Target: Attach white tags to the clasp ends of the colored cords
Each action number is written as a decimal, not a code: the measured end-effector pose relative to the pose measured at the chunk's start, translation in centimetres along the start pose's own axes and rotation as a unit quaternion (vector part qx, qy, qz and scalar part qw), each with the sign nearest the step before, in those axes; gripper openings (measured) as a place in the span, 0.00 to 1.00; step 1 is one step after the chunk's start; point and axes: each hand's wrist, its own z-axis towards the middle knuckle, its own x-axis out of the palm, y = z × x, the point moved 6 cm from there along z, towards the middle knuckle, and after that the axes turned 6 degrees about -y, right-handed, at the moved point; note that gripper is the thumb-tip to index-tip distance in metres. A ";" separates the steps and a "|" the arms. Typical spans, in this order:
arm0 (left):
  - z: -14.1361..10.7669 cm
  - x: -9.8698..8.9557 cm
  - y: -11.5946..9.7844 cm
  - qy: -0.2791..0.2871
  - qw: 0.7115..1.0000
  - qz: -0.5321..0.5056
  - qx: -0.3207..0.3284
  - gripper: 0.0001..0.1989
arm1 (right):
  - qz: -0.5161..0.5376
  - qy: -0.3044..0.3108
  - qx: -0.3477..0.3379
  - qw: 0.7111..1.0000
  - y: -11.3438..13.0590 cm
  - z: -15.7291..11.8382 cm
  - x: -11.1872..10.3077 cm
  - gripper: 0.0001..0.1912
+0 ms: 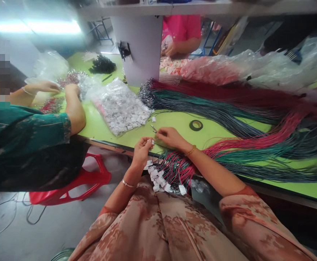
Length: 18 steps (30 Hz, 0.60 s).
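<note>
My left hand point(142, 151) is closed, pinching a small white connector housing point(152, 142) between thumb and fingertips. Just right of it, my right hand point(171, 137) is closed around thin wires; their silvery metal terminals point(153, 128) stick out past the fingers. The two hands are close together over the table's front edge. Below them hangs a bunch of red, green and black wires point(178, 163) with white connectors point(158, 179) on their ends, beside my lap. A clear bag of white connector housings point(123, 110) lies beyond my hands, with one loose housing point(153, 119) by its corner.
Long bundles of red, green and black wires point(237, 105) cover the table's right side. A roll of black tape point(196, 125) lies before them. At left a co-worker in a green top point(28, 134) sits on a red stool point(93, 177). A grey upright panel point(139, 47) stands behind.
</note>
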 end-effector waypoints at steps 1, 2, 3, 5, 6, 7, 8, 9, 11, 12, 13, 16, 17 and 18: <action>0.2 -0.1 -0.1 -0.003 1.000 -0.002 0.000 0.13 | -0.029 -0.008 0.014 0.999 -0.6 0.7 -0.1 0.11; 0.3 -0.2 -0.1 -0.005 1.000 -0.002 -0.002 0.13 | -0.066 -0.012 0.027 0.997 -1.0 1.3 -0.1 0.11; 0.4 -0.3 0.0 -0.004 1.000 -0.002 -0.005 0.13 | -0.101 -0.011 0.038 0.994 -1.3 1.8 0.1 0.10; 0.5 -0.4 0.1 0.000 1.000 0.000 -0.010 0.14 | -0.151 0.006 0.050 0.987 -1.6 2.3 0.8 0.11; 0.5 -0.5 0.1 0.003 1.000 0.001 -0.011 0.14 | -0.167 0.014 0.055 0.984 -1.7 2.4 1.2 0.12; 0.5 -0.6 0.1 0.005 1.000 0.003 -0.012 0.14 | -0.181 0.020 0.060 0.981 -1.7 2.3 1.5 0.13; 0.5 -0.6 0.1 0.008 1.000 0.006 -0.014 0.13 | -0.192 0.026 0.062 0.979 -1.6 2.2 1.7 0.14; 0.5 -0.6 0.1 0.010 1.000 0.009 -0.016 0.13 | -0.201 0.031 0.061 0.977 -1.6 2.1 1.8 0.14; 0.5 -0.7 0.1 0.012 1.000 0.010 -0.022 0.13 | -0.205 0.028 0.051 0.977 -1.5 1.8 1.7 0.14; 0.5 -0.8 0.1 0.012 1.000 0.008 -0.024 0.13 | -0.194 0.019 0.041 0.980 -1.4 1.7 1.5 0.13; 0.5 -0.8 0.1 0.013 1.000 0.004 -0.026 0.12 | -0.170 0.007 0.031 0.985 -1.4 1.5 1.2 0.12; 0.5 -0.5 0.1 0.021 0.999 -0.015 -0.031 0.12 | -0.020 -0.034 0.025 0.999 -1.5 0.8 0.3 0.10; 0.5 -0.3 0.2 0.026 0.999 -0.023 -0.034 0.12 | 0.045 -0.038 0.029 0.998 -1.5 0.6 0.1 0.10; 0.5 -0.1 0.2 0.030 0.998 -0.031 -0.037 0.12 | 0.106 -0.037 0.033 0.993 -1.5 0.3 0.1 0.10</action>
